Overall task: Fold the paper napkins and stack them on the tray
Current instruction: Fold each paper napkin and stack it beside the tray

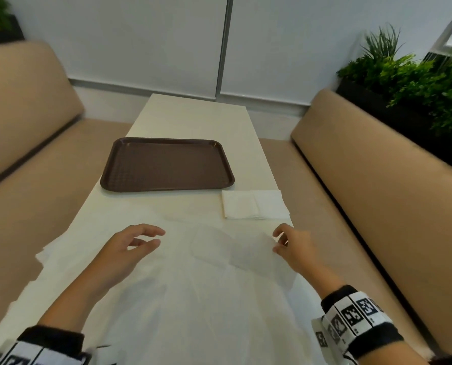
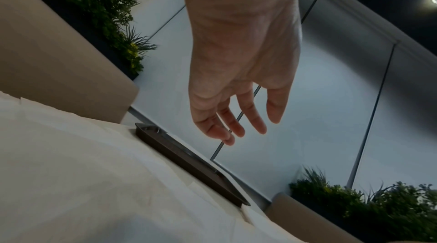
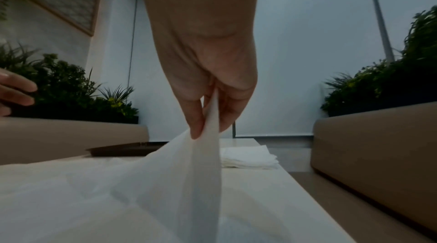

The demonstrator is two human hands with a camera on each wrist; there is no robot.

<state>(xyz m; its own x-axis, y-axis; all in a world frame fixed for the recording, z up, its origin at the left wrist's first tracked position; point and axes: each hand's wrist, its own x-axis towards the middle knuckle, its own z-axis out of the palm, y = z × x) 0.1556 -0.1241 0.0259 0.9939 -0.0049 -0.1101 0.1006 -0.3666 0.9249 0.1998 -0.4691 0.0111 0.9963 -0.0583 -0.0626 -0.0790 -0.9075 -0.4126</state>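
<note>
One napkin (image 3: 179,168) edge pinched, right hand (image 3: 208,86)

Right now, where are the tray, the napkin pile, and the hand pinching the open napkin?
tray (image 1: 167,164): head view, middle of its bare brown floor.
napkin pile (image 1: 255,204): head view, top sheet, right of the tray.
right hand (image 3: 208,71): right wrist view, palm above the pinched napkin (image 3: 201,153).
</note>
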